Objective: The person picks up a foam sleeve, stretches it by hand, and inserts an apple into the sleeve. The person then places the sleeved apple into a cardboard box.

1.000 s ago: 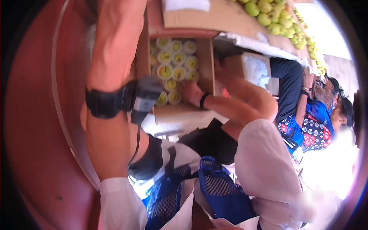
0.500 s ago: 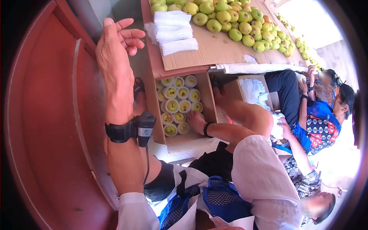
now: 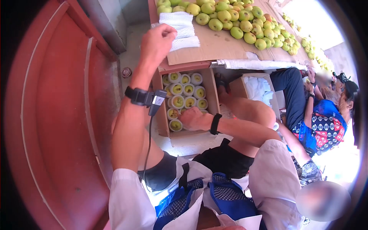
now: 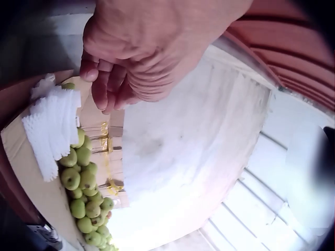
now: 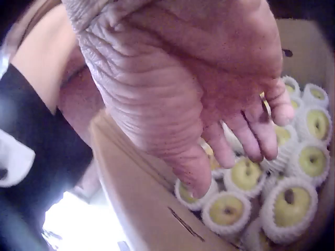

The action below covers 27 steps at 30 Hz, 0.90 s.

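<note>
My left hand [image 3: 158,41] is raised at the table's near corner, beside a stack of white foam net sleeves [image 3: 177,27]. In the left wrist view its fingers [image 4: 99,94] bend loosely with nothing between them, and the sleeves [image 4: 52,125] lie beyond. My right hand [image 3: 194,119] is down inside a cardboard box [image 3: 214,90], over apples in foam nets [image 3: 177,101]. Seen from the right wrist, its fingers [image 5: 243,133] reach loosely down over the netted apples [image 5: 246,175], with no apple gripped. Several rows of netted apples stand in the box.
Loose green apples [image 3: 245,25] are heaped on the cardboard-covered table [image 3: 207,50]. A second box [image 3: 239,92] with white foam stands right of my leg. A red door [image 3: 57,107] is at the left. Other people [image 3: 326,122] sit at the right.
My left hand has moved right, to the sleeves, its fingers more bent. The right hand stays in the box, its fingers now bent over the apples. The view has shifted, showing more of the table than at first.
</note>
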### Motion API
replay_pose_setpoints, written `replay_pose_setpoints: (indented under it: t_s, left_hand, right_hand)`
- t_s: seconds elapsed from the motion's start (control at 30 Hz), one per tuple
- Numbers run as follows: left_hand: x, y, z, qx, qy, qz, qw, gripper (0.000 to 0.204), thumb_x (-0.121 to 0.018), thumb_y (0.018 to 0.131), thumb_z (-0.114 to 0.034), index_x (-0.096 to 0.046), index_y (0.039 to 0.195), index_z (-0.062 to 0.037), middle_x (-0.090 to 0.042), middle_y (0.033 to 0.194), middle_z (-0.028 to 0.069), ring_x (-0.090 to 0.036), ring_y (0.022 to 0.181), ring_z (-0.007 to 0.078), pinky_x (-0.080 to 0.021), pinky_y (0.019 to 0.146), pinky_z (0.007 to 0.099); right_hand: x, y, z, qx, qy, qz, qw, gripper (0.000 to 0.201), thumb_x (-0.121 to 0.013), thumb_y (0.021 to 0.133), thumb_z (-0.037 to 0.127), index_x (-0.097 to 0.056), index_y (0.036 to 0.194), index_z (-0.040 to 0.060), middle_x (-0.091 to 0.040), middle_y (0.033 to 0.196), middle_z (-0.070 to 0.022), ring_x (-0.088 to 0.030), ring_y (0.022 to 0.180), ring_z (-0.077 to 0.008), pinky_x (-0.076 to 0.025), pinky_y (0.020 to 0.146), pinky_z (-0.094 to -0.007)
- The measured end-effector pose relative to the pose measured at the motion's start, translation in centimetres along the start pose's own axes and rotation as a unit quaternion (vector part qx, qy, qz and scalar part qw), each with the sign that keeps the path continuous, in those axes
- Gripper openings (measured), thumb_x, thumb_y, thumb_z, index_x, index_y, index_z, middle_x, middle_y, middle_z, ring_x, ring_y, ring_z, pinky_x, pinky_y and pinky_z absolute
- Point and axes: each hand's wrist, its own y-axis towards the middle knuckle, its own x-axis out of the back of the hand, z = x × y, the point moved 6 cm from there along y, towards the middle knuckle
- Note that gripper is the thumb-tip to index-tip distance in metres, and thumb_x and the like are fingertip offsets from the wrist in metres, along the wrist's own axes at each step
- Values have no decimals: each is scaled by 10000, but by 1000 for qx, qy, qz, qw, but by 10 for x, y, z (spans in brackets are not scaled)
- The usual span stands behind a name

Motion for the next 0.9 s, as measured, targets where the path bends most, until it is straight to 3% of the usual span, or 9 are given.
replay_pose_setpoints:
  t_s: [0.13,0.2,0.33,0.43,0.53,0.63,0.67,0.77,0.9]
  left_hand:
    - [-39,-1,0,-72,181,25,981,254,-745,862,-223,-720,1063,-70,-740,953,97,-679,871,255,-530,814,390]
    - [-55,-2,-1,-143,302,12,943,273,-765,833,-244,-717,1041,-73,-736,990,113,-671,956,301,-519,866,426]
    - [-73,0,4,-166,384,32,908,264,-770,813,-264,-723,1005,-88,-728,981,84,-644,1014,296,-488,910,432]
    - [-82,1,-1,-175,384,41,906,206,-738,846,-248,-736,973,-86,-733,957,91,-650,986,309,-498,886,447]
    - [-84,3,-6,-143,314,40,938,204,-666,891,-256,-749,945,-78,-732,915,127,-671,954,318,-510,843,467]
    - [-79,8,5,-11,181,57,982,274,-642,930,-269,-749,1069,-59,-750,996,145,-698,958,319,-524,849,415]
    - [-77,11,10,22,140,59,988,294,-642,938,-275,-746,1096,-50,-754,1008,144,-706,957,305,-527,849,394]
    - [-76,17,23,11,4,77,997,354,-647,986,-281,-714,1169,15,-731,967,39,-621,876,100,-501,797,298]
    - [-75,8,6,29,-27,90,995,396,-625,1009,-295,-691,1203,44,-704,1030,5,-596,930,88,-490,829,279]
  right_hand:
    - [93,-35,28,22,63,-54,996,237,-700,833,193,-705,994,20,-719,979,-171,-718,947,-342,-559,775,-457]
    - [113,-43,29,44,73,-78,993,273,-720,840,206,-700,1030,10,-719,982,-165,-713,952,-361,-569,805,-466]
    - [123,-48,21,46,89,-84,991,310,-737,841,227,-711,1060,9,-728,997,-172,-717,964,-358,-575,788,-465]
    - [127,-45,10,32,95,-53,994,302,-710,871,249,-706,1047,5,-729,991,-181,-715,961,-365,-571,793,-480]
    - [138,-46,-7,-1,111,-25,994,328,-691,901,275,-667,1080,2,-717,985,-193,-703,962,-383,-557,820,-503]
    - [168,-56,-27,-48,133,-63,988,307,-651,918,260,-686,1102,16,-726,1000,-202,-703,964,-378,-556,831,-487]
    - [182,-60,-40,-74,159,-112,978,301,-642,921,250,-686,1102,14,-726,994,-202,-702,943,-378,-556,823,-478]
    - [207,-80,-85,-146,258,-267,917,273,-620,927,240,-703,1075,25,-730,982,-198,-704,914,-377,-557,817,-459]
    - [221,-96,-121,-159,427,-453,766,266,-620,928,255,-723,1040,37,-738,990,-190,-708,957,-367,-550,840,-448]
